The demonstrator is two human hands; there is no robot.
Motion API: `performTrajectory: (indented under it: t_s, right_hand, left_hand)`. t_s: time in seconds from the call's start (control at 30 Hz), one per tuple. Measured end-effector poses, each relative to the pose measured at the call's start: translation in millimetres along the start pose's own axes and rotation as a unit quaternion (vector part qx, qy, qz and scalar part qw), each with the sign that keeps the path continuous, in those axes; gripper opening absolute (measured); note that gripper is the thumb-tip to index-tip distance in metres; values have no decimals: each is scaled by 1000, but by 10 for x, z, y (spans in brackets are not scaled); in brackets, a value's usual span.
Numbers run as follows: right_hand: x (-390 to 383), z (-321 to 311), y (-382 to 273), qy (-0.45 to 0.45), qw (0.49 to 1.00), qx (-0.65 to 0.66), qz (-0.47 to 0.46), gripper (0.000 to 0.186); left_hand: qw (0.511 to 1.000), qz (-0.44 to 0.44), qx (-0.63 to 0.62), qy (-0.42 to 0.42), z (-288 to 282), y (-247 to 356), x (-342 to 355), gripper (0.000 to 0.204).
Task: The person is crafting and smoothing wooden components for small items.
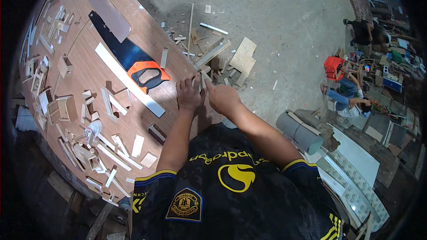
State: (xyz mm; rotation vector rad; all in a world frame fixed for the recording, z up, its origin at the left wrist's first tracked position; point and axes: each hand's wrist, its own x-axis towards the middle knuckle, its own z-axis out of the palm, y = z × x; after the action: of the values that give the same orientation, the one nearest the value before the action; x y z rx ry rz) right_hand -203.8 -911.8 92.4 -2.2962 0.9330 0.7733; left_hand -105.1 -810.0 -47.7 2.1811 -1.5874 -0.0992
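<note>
At the right edge of the wooden table [153, 40], both of my hands meet around a thin pale wooden strip [203, 80]. My left hand [189, 94] rests on the tabletop, fingers bent, its thumb side against the strip. From the other side my right hand [222, 100] closes on the strip, index finger stretched along it. The fingers partly hide its lower end. Just left of my hands lies a handsaw [129, 55] with a dark blade and an orange-and-black handle. A long white strip [129, 80] lies beside the saw.
A second, brownish saw blade [106, 11] lies farther up the table. Small wooden box pieces [62, 109] and offcuts crowd the left side. Scraps and a plywood piece [243, 58] lie on the concrete floor. Another person [349, 100] sits near a red container [333, 67] at the right.
</note>
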Motion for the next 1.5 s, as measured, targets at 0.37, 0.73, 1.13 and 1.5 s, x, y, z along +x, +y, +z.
performTrajectory:
  t_s: [0.37, 0.73, 1.13, 1.5]
  right_hand:
    - [-63, -140, 35, 4, 1000, -15, -1, 51]
    - [64, -70, -22, 26, 1000, -2, -3, 43]
    - [-127, -301, -172, 30, 996, -87, -11, 42]
    - [190, -79, -109, 47, 993, -100, 29, 47]
  left_hand:
    - [999, -8, -6, -35, -76, 52, 25, 54]
    - [1000, 0, -13, -7, 60, 3, -23, 56]
    - [999, -28, -23, 2, 71, 45, -48, 58]
    - [1000, -10, -3, -24, 62, -5, -29, 52]
